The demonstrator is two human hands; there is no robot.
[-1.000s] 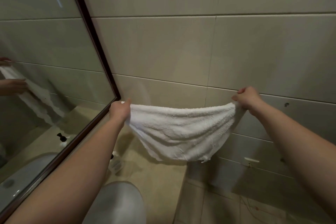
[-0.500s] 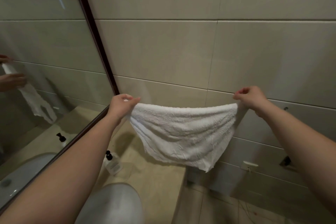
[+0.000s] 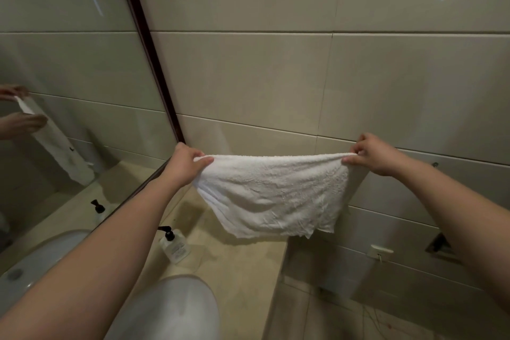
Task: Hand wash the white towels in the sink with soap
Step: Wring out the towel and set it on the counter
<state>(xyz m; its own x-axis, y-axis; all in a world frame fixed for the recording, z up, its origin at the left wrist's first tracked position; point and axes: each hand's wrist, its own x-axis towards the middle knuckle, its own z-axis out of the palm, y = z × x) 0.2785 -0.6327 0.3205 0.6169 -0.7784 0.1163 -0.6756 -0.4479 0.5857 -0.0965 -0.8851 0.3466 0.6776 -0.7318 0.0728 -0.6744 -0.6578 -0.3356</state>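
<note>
A white towel [image 3: 273,193] hangs spread in the air in front of the beige tiled wall, above the counter. My left hand [image 3: 186,164] grips its upper left corner, thumb on top. My right hand [image 3: 371,156] pinches the upper right corner between thumb and fingers. The towel's lower edge droops ragged above the counter's right end. A white sink basin [image 3: 171,312] shows at the bottom, partly hidden by my left forearm. A clear soap pump bottle [image 3: 174,246] with a black head stands on the counter behind the basin.
A dark-framed mirror [image 3: 69,91] fills the left wall and reflects my hands, the towel and the bottle. The beige counter [image 3: 242,265] ends at the right, with floor tiles below. A wall outlet [image 3: 382,251] and a dark fitting [image 3: 438,243] sit low on the right wall.
Both hands stayed spread with the towel held between them. The left hand's grip shifted so the thumb lies over the corner. The towel hangs flatter and wider than before.
</note>
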